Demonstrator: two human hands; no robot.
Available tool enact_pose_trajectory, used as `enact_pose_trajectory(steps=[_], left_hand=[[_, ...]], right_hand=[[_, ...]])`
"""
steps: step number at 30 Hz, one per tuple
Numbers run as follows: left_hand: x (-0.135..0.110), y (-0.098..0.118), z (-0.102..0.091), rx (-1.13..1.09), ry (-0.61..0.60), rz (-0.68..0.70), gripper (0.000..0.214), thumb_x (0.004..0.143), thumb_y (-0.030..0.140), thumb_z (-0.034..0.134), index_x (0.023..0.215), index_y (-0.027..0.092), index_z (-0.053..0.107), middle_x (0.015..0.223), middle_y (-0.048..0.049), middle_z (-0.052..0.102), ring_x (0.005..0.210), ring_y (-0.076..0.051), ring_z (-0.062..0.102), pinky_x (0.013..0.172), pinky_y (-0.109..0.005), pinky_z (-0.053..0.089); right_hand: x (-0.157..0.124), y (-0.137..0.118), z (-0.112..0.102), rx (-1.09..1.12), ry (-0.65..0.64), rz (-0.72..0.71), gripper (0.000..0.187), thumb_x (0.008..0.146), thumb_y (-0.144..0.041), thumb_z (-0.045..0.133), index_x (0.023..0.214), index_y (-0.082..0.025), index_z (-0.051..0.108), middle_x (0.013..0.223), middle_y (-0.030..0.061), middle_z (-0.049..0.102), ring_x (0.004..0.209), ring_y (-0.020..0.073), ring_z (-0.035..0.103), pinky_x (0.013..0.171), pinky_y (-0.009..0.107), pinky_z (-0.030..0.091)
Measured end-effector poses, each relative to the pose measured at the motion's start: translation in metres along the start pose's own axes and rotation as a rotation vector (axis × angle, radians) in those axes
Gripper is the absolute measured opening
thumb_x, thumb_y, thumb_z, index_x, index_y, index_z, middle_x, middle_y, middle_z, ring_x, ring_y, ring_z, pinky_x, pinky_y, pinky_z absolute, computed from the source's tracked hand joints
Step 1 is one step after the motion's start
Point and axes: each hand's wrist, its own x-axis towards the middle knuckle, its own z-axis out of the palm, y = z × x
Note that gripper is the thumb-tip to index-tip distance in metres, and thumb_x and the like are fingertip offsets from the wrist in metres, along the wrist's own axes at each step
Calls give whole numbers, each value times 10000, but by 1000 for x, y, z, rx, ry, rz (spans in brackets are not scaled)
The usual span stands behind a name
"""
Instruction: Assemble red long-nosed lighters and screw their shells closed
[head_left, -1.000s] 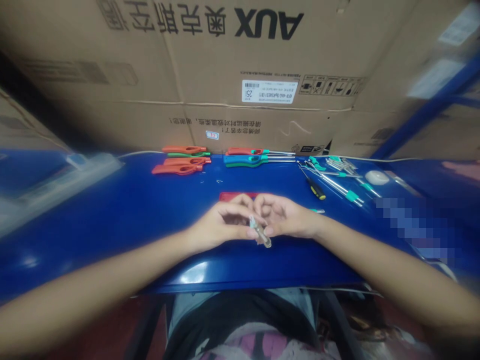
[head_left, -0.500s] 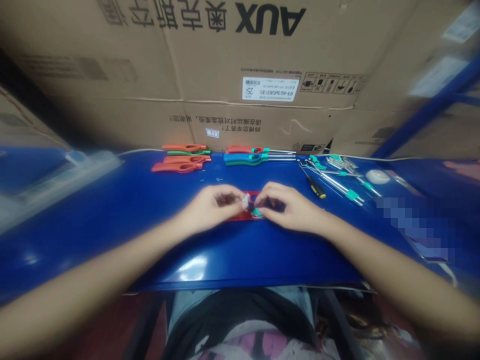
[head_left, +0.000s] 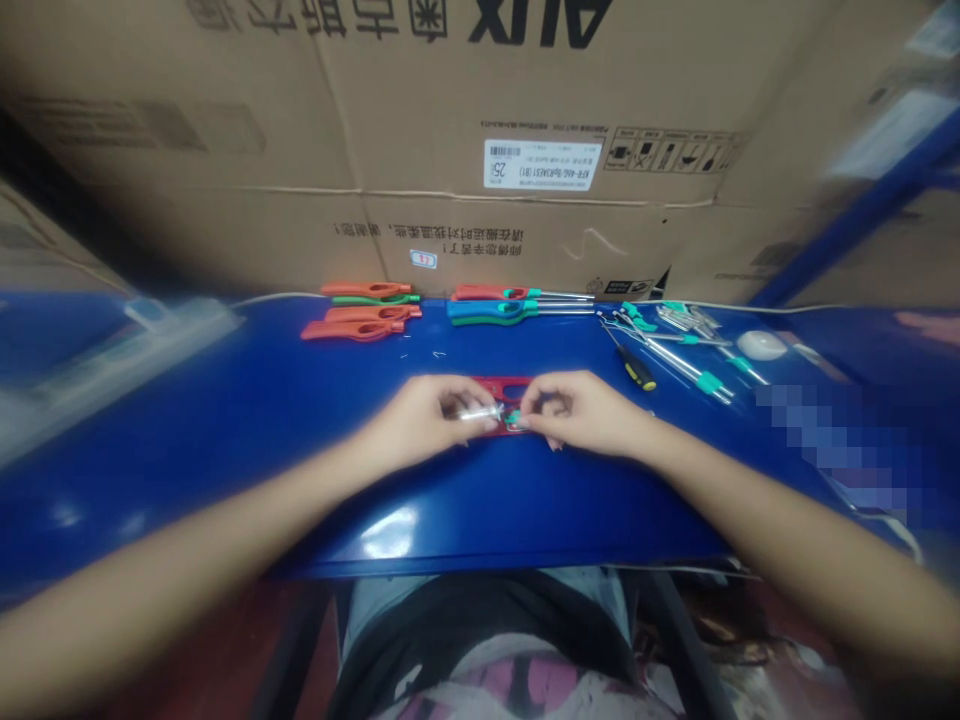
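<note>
A red lighter handle shell lies on the blue table between my hands, partly covered by them. My left hand is closed, pinching a small silvery cylinder that lies over the left part of the shell. My right hand is closed too, its fingertips at a small green part over the shell. What lies deeper under the right fingers is hidden.
Several orange handle shells and a green one rest at the back left. Behind my hands lie lighters with metal tubes. A yellow-black screwdriver, loose metal tubes and a white round object lie right. A cardboard box walls the back.
The silvery cylinder in my left hand now shows lengthwise. My right fingers have shifted slightly, and more of the red shell's loop is visible. The camera view has tilted a little.
</note>
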Motion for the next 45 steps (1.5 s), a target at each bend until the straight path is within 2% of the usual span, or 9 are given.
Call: enact_pose_trajectory(steps=[2,5,8,11,14,19,26,31,45], left_hand=[[1,-1,1,-13,-14,-10,318,795,378,781,987,127,745,854,-69,744,644,-134,647,595,-250,546],[1,-3,1,-4,-14,-5,302,804,378,775,968,126,744,839,-68,746,625,-126,636,582,-242,532],[1,-5,1,3,10,8,301,793,378,786,961,131,748,853,-73,757,638,-130,640,591,-243,527],[1,-5,1,1,25,37,299,783,380,796,957,140,755,903,-83,771,734,-158,681,672,-265,551],[1,-4,3,-9,28,60,295,771,377,803,947,145,759,929,-88,777,794,-178,701,731,-284,561],[1,-2,6,-6,21,29,294,771,375,796,930,131,755,904,-95,776,757,-171,687,690,-273,547],[1,-4,6,-17,13,27,316,775,404,797,927,131,749,920,-100,776,787,-185,699,728,-295,556],[2,-7,6,-44,7,26,328,769,402,809,948,133,749,920,-94,776,786,-179,699,734,-296,558],[2,-6,6,-55,3,19,327,759,393,818,941,131,746,926,-97,776,784,-179,691,735,-303,550]], right_hand=[[1,0,1,134,-55,77,185,859,-316,723,876,-160,625,561,-27,634,522,117,643,564,236,513],[3,3,0,248,-84,88,278,816,-376,775,876,-152,621,580,-15,660,529,122,664,553,239,538],[6,5,-2,292,-108,76,353,784,-440,803,881,-143,639,557,-21,657,500,110,645,541,234,536],[7,6,-4,294,-123,55,389,784,-481,799,895,-133,665,555,-19,663,493,107,638,548,239,541],[7,6,-4,282,-133,36,381,811,-484,776,913,-128,689,569,-12,674,507,111,647,565,249,552],[7,7,-4,297,-151,29,343,834,-434,764,951,-120,693,598,-5,689,537,115,668,586,249,566],[8,10,-5,338,-183,30,344,823,-415,781,963,-116,685,637,7,701,575,123,691,594,249,575],[10,12,-3,354,-157,45,369,790,-429,811,925,-130,642,608,-2,690,544,124,680,555,243,563],[9,8,-2,317,-119,49,333,792,-421,802,893,-131,672,554,-29,655,479,94,617,528,226,528]])
